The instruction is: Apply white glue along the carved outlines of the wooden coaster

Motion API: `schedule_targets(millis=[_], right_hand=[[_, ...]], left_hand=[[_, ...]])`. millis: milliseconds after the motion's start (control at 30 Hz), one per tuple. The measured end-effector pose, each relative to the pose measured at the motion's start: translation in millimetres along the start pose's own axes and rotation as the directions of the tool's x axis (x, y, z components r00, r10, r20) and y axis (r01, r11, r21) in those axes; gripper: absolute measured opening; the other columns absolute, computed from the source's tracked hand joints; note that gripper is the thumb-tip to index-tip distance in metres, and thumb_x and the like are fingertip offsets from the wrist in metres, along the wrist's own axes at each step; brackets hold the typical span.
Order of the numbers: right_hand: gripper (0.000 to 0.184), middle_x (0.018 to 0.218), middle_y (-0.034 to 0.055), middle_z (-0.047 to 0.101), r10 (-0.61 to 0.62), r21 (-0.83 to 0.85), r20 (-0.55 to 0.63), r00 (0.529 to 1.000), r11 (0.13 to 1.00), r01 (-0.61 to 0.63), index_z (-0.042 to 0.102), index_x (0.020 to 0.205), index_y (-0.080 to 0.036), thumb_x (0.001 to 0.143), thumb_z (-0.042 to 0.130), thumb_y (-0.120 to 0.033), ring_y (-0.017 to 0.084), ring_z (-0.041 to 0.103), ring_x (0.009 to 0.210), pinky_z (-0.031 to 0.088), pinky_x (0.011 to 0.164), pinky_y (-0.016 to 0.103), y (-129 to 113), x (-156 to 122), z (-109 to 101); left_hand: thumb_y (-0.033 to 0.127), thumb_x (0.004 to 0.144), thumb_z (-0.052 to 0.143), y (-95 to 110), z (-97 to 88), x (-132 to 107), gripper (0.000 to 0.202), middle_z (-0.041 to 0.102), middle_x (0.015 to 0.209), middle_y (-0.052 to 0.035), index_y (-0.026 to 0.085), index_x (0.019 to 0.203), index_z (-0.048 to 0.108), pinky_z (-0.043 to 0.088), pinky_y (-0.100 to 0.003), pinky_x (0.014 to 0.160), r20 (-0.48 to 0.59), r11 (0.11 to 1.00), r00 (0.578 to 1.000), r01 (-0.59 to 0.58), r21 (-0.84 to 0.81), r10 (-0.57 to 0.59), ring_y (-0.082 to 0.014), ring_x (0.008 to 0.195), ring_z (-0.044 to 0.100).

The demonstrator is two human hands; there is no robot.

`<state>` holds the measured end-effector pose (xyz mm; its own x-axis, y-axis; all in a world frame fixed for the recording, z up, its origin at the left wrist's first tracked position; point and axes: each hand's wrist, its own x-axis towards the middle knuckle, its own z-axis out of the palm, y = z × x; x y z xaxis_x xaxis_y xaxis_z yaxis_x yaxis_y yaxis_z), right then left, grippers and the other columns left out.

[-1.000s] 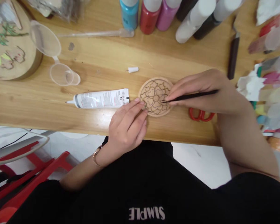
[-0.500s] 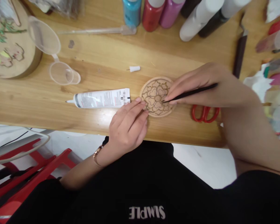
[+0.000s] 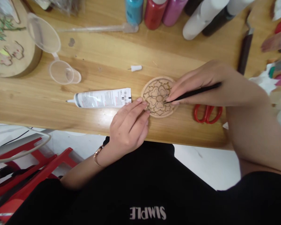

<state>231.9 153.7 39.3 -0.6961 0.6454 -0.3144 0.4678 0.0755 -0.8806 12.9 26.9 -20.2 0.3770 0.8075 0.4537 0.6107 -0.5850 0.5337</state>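
A round wooden disc [image 3: 159, 98] with a cut-out flower pattern of fitted pieces lies flat on the table. The fingertips of my left hand [image 3: 130, 123] press on its left edge and hold it in place. Black tweezers [image 3: 194, 92] are pinched in my right hand [image 3: 201, 84], their tip touching the flower pieces just right of the centre. To the left of the disc lies a white glue tube [image 3: 103, 98], its nozzle pointing left. A small white cap with a pin [image 3: 136, 68] rests above the disc.
Red-handled scissors [image 3: 207, 114] lie under my right wrist. Paint bottles [image 3: 155, 14] line the back, with a pipette [image 3: 100, 28] before them. At left are a lidded plastic cup [image 3: 61, 72] and a wood slice [image 3: 18, 67]. A dark-handled palette knife [image 3: 245, 51] lies at right.
The view has shifted slightly, so things on the table sit a little farther right. Both hands keep their places on the disc, and the tweezers' tip stays on the flower pieces.
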Motion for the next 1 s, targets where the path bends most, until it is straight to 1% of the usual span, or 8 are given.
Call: schedule_targets(millis=[67,167,267,367,533,700,833,1000], right_hand=[[0.031,0.075,-0.0071,0.077,0.026,-0.009,0.007,1.000,1.000,-0.026,0.076,0.069,-0.025,0.054,0.078,0.002,0.008,0.074,0.071,0.058,0.067,0.008,-1.3,2.1,-0.3],[0.025,0.076,-0.0074,0.077,0.007,-0.010,0.018,1.000,1.000,-0.007,0.077,0.070,-0.024,0.056,0.078,-0.002,0.008,0.074,0.073,0.059,0.068,0.010,0.8,1.6,-1.6],[0.015,0.079,-0.0097,0.077,-0.078,-0.007,0.018,0.997,0.997,0.079,0.077,0.077,-0.024,0.066,0.074,-0.014,0.005,0.073,0.075,0.057,0.071,0.010,6.7,-3.1,-2.6],[0.012,0.083,-0.0102,0.077,-0.189,-0.018,0.005,0.982,0.982,0.189,0.077,0.084,-0.025,0.075,0.072,-0.020,0.005,0.072,0.080,0.057,0.074,0.011,13.5,-8.1,-1.9],[0.010,0.086,-0.0016,0.078,-0.336,-0.076,-0.021,0.941,0.940,0.334,0.079,0.086,-0.023,0.081,0.072,-0.020,0.011,0.074,0.080,0.060,0.071,0.013,19.1,-10.6,2.4],[0.010,0.084,-0.0015,0.078,-0.345,-0.111,-0.054,0.937,0.935,0.337,0.079,0.087,-0.024,0.081,0.072,-0.020,0.012,0.074,0.078,0.061,0.068,0.017,19.6,-12.7,4.9],[0.015,0.087,-0.0018,0.078,-0.298,-0.078,-0.098,0.950,0.954,0.291,0.078,0.090,-0.025,0.081,0.071,-0.016,0.011,0.074,0.082,0.060,0.073,0.016,22.5,-17.3,6.1],[0.016,0.086,-0.0006,0.078,-0.287,-0.064,-0.205,0.936,0.958,0.280,0.079,0.089,-0.027,0.079,0.074,-0.016,0.011,0.073,0.077,0.060,0.072,0.017,21.5,-24.5,21.0]], left_hand=[[0.008,0.081,0.064,-0.1,0.2,0.0,0.033,0.069,0.117,-0.0147,0.015,0.113,0.063,0.056,-0.046,0.097,-0.002,1.000,1.000,0.013,-0.011,-0.013,-0.0300,0.118,0.064],[0.008,0.081,0.064,0.2,0.5,0.2,0.033,0.069,0.118,-0.0126,0.017,0.113,0.063,0.057,-0.046,0.097,-0.004,1.000,1.000,0.025,-0.015,-0.025,-0.0290,0.118,0.064],[0.007,0.079,0.066,0.7,0.3,1.1,0.031,0.070,0.114,-0.0157,0.013,0.110,0.064,0.057,-0.046,0.097,-0.006,1.000,1.000,0.009,0.002,-0.009,-0.0302,0.117,0.065],[0.006,0.079,0.067,1.4,-0.2,2.6,0.028,0.070,0.112,-0.0165,0.011,0.106,0.064,0.058,-0.045,0.096,-0.008,1.000,1.000,-0.006,0.030,0.007,-0.0303,0.115,0.066],[0.005,0.080,0.066,2.7,-1.2,4.4,0.024,0.070,0.110,-0.0162,0.009,0.103,0.064,0.059,-0.045,0.095,-0.002,0.998,1.000,-0.009,0.058,0.009,-0.0290,0.114,0.066],[0.004,0.080,0.066,2.5,-1.5,4.6,0.023,0.071,0.110,-0.0176,0.008,0.103,0.064,0.059,-0.045,0.094,-0.003,0.999,1.000,-0.017,0.051,0.017,-0.0297,0.113,0.066],[0.003,0.078,0.068,2.9,-1.2,5.1,0.024,0.071,0.109,-0.0196,0.005,0.102,0.065,0.059,-0.046,0.094,-0.009,0.999,1.000,-0.019,0.042,0.019,-0.0311,0.112,0.067],[0.002,0.078,0.068,3.6,-0.9,4.9,0.023,0.071,0.108,-0.0198,0.005,0.101,0.065,0.059,-0.045,0.093,-0.021,0.999,1.000,-0.015,0.043,0.016,-0.0314,0.111,0.067]])
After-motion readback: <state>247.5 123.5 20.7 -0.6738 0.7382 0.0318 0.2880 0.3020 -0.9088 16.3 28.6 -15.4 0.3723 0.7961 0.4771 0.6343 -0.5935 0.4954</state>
